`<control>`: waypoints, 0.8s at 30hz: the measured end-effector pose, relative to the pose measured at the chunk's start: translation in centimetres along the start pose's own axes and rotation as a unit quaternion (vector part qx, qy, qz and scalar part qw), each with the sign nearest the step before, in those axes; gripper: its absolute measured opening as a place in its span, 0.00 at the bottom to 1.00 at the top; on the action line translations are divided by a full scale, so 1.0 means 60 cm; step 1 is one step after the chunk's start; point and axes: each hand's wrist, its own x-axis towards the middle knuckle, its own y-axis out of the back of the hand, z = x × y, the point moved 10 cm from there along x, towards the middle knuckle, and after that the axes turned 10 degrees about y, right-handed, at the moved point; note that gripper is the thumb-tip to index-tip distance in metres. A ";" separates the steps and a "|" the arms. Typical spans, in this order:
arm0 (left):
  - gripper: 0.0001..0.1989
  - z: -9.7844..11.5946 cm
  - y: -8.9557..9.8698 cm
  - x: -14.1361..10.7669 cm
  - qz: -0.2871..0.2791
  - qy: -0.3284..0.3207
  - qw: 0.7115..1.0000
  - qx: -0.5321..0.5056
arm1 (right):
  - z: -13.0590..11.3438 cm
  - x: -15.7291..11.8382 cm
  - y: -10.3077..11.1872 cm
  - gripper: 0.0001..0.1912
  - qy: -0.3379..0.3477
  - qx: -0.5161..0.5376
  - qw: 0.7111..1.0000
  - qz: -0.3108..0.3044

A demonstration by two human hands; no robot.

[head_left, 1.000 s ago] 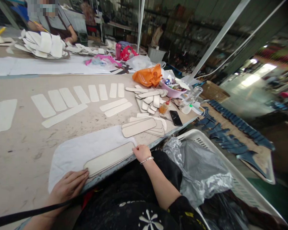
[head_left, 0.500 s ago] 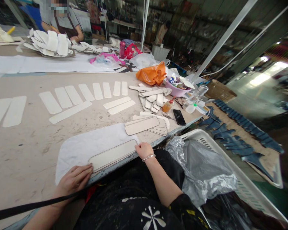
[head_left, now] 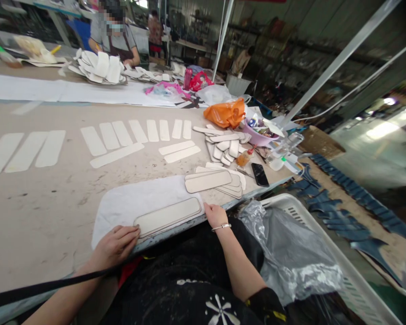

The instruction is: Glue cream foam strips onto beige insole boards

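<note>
Two or more long cream panels with rounded ends and dark edges lie stacked along the table's front edge, on a white cloth sheet. My left hand is closed, its fingers together on the left end of the panels; its thumb is mostly hidden. Just past their right end, my right hand, with a bracelet at the wrist, is closed in a pinch at the sheet's edge. Behind it sits a fanned pile of similar panels, partly overlapping the sheet.
Pale strips lie in rows across the table. At right are a heap of small pieces, a glue bottle, a phone and an orange bag. A white crate stands below; a co-worker sits opposite.
The view has swung left, so everything appears further right. My right hand has slid off the panels' right end to the sheet's edge. My left hand stays at their left end.
</note>
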 end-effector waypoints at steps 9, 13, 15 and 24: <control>0.11 -0.016 -0.018 -0.014 -0.019 -0.001 1.000 0.008 | -0.329 -0.107 -0.050 0.34 0.457 0.010 0.887 0.066; 0.11 -0.025 -0.026 -0.017 -0.025 -0.002 1.000 0.017 | -0.353 -0.105 -0.088 0.35 0.490 -0.011 0.872 0.005; 0.11 -0.027 -0.025 -0.017 -0.023 0.005 1.000 0.015 | -0.304 -0.075 -0.087 0.35 0.449 -0.015 0.893 -0.021; 0.10 -0.030 -0.015 -0.011 -0.035 0.068 0.997 -0.031 | -0.106 0.014 -0.054 0.38 0.284 -0.074 0.956 -0.013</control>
